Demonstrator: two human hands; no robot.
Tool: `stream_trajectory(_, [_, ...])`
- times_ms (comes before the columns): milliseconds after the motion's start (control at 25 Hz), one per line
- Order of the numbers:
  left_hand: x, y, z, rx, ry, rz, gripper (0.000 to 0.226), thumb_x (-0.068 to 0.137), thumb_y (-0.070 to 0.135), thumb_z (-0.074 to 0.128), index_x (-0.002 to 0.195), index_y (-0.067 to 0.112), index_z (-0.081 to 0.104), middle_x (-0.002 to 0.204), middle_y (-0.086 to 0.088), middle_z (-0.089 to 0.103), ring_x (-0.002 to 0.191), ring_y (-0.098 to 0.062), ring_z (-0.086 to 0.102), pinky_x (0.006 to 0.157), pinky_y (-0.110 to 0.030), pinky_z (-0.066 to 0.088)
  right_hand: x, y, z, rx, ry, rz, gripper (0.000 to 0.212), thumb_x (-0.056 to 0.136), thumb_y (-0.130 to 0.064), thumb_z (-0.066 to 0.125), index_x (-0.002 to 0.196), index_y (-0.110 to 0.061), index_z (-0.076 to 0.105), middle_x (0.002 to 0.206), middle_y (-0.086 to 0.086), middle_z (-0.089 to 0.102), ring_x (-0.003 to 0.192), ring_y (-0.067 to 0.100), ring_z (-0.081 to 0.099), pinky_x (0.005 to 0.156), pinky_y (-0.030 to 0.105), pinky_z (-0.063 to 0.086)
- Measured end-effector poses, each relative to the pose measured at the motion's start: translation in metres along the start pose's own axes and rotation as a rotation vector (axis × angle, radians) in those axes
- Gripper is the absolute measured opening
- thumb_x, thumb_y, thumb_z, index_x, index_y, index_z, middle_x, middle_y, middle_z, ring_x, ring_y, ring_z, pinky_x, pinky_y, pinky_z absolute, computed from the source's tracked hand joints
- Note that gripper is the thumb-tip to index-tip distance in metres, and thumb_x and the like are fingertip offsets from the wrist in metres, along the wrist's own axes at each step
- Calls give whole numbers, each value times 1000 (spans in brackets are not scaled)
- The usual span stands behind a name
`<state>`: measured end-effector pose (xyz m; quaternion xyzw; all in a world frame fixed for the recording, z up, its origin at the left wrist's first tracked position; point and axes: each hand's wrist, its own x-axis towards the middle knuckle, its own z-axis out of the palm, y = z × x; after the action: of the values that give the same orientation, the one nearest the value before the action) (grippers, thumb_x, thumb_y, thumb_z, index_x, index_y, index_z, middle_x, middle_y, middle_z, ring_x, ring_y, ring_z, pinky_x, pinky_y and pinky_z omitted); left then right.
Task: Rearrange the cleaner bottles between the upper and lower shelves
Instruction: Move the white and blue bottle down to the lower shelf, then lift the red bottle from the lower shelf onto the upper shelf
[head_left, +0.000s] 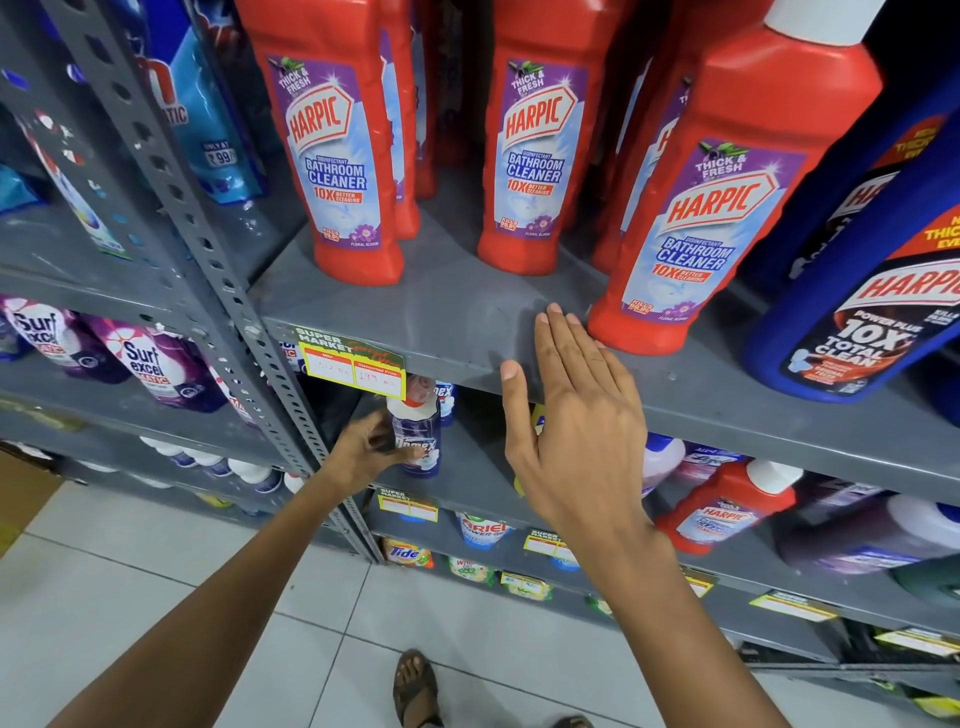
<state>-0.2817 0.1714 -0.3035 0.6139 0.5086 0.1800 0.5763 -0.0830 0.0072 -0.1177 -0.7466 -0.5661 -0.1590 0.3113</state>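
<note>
Several red Harpic bathroom cleaner bottles stand on the grey upper shelf; the nearest one is at the shelf's front edge. My right hand is open and flat, fingertips just left of that bottle's base and holding nothing. On the lower shelf, my left hand grips a small purple Domex bottle with a red cap, upright near the shelf's left post. A small red Harpic bottle lies tilted on the lower shelf at right.
Blue Harpic bottles stand at the upper shelf's right end. A perforated grey post divides off the left bay with Surf Excel pouches. A price tag hangs on the shelf edge. My sandalled foot stands on white tiles.
</note>
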Motion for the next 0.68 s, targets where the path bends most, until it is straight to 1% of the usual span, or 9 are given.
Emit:
stream_trajectory(80, [-8, 2, 7, -89, 55, -25, 82, 71, -12, 90, 142, 3, 52, 135, -17, 70, 122, -34, 69, 107, -52, 57, 0, 0, -1, 51, -5, 4, 55, 112, -38, 49, 154, -4, 54, 163, 10, 54, 157, 21, 45, 132, 36, 30])
stream_trajectory(160, [-25, 5, 33, -200, 214, -69, 78, 68, -8, 94, 134, 1, 52, 122, -13, 70, 110, -31, 69, 88, -29, 63, -4, 4, -5, 226, 20, 22, 53, 110, -30, 56, 155, -3, 52, 165, 9, 51, 159, 20, 41, 133, 38, 28])
stream_trajectory(200, [-40, 8, 54, -181, 323, -111, 70, 70, 0, 95, 126, 3, 52, 111, -9, 67, 102, -28, 65, 77, -18, 58, -10, 9, -10, 351, 45, 23, 51, 108, -22, 61, 154, -3, 53, 164, 8, 52, 159, 19, 41, 133, 40, 30])
stream_trajectory(240, [-57, 5, 79, -137, 428, -151, 64, 71, 8, 97, 116, 6, 51, 101, -6, 61, 94, -26, 60, 71, -19, 55, -20, 15, -16, 468, 81, 18, 48, 106, -13, 65, 152, -1, 56, 161, 9, 55, 157, 19, 45, 131, 43, 34])
stream_trajectory(320, [-85, -11, 134, -81, 508, -125, 61, 65, 19, 101, 98, 8, 50, 88, -8, 53, 82, -26, 54, 75, -40, 53, -50, 37, -31, 564, 161, -3, 43, 99, 3, 69, 141, 2, 64, 151, 12, 64, 149, 23, 55, 124, 47, 43])
stream_trajectory(400, [-110, -19, 187, -47, 396, -36, 52, 70, 19, 99, 86, 8, 51, 77, -16, 52, 71, -21, 53, 71, -38, 49, -90, 75, -41, 545, 193, 19, 39, 95, 8, 70, 133, 3, 69, 143, 13, 70, 141, 26, 63, 115, 49, 52])
stream_trajectory(520, [-128, 2, 256, -13, 140, 116, 30, 81, 6, 89, 86, 0, 60, 76, -29, 61, 61, -8, 55, 63, -13, 47, -152, 158, -48, 485, 173, 184, 36, 95, 1, 67, 132, 0, 71, 141, 5, 72, 136, 23, 66, 109, 49, 56])
stream_trajectory(600, [-128, 32, 291, -2, 46, 227, 25, 85, 11, 88, 97, 5, 67, 87, -16, 70, 71, -11, 67, 70, -18, 54, -189, 213, -47, 442, 128, 340, 42, 96, -6, 68, 138, -10, 68, 147, -9, 66, 140, 12, 61, 112, 45, 54])
stream_trajectory(680, [-116, 57, 323, 27, -23, 298, 39, 86, 23, 88, 118, 15, 68, 110, -3, 74, 98, -17, 73, 86, -27, 60, -217, 258, -41, 391, 24, 483, 50, 100, -17, 68, 150, -18, 59, 158, -15, 55, 149, 2, 48, 119, 42, 47])
